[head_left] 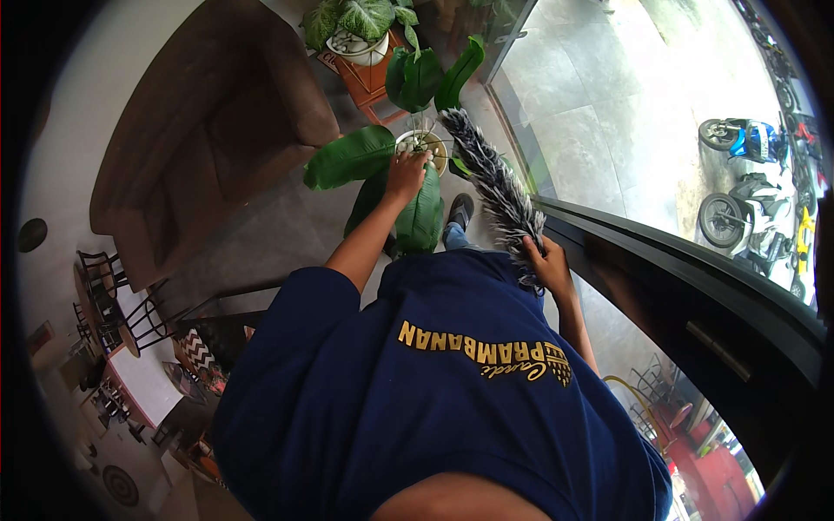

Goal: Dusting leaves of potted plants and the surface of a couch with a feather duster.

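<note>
The duster (pixel 497 187) is right of the plant (pixel 354 158), its long axis running from the right hand (pixel 549 266), closed around its near end, far and leftward to a tip beside the leaves. The left hand (pixel 410 174) is nearer the plant's stems, over the pot (pixel 445 160); whether it grips anything I cannot tell. Farther out, a sofa (pixel 217 143) stands left.

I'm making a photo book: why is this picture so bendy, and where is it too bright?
In the head view, the fisheye lens bends the brown sofa and leaves black corners; in the head view, glare whitens the outdoor paving, while indoors looks dimmer; in the head view, the fluffy duster shows clear strands.
</note>
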Demonstrator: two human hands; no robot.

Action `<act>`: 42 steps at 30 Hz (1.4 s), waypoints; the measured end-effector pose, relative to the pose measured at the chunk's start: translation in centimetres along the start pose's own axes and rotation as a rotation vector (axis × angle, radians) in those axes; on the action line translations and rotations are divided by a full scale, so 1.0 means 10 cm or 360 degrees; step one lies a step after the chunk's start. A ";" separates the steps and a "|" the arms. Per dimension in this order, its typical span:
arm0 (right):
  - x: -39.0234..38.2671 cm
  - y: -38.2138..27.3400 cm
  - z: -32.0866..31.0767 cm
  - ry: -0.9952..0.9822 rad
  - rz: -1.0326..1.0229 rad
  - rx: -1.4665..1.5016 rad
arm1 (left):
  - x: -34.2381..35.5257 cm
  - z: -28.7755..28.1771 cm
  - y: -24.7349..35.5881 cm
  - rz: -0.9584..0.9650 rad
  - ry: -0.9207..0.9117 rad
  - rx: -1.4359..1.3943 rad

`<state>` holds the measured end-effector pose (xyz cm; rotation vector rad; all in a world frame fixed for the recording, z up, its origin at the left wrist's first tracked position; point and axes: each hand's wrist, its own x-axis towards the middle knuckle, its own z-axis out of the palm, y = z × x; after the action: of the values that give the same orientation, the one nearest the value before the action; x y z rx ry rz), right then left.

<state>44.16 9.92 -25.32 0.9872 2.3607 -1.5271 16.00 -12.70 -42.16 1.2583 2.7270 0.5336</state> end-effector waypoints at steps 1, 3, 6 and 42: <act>0.00 0.01 -0.01 -0.0009 0.0010 -0.0008 | 0.02 0.01 -0.01 0.0003 -0.0001 -0.0003; 0.00 0.03 -0.01 -0.0006 0.0008 0.0013 | 0.04 0.02 -0.04 0.0017 -0.0037 -0.0044; -0.02 0.05 0.00 -0.0014 -0.0004 0.0055 | 0.09 0.03 -0.11 -0.0140 -0.0078 -0.0181; -0.13 0.29 -0.05 -0.0147 0.0147 -0.0228 | 0.35 0.48 -0.33 -0.1672 -0.0229 -0.1859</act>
<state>47.06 10.52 -26.70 0.9572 2.2905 -1.3208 12.36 -10.72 -47.58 -0.3667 1.8544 1.3833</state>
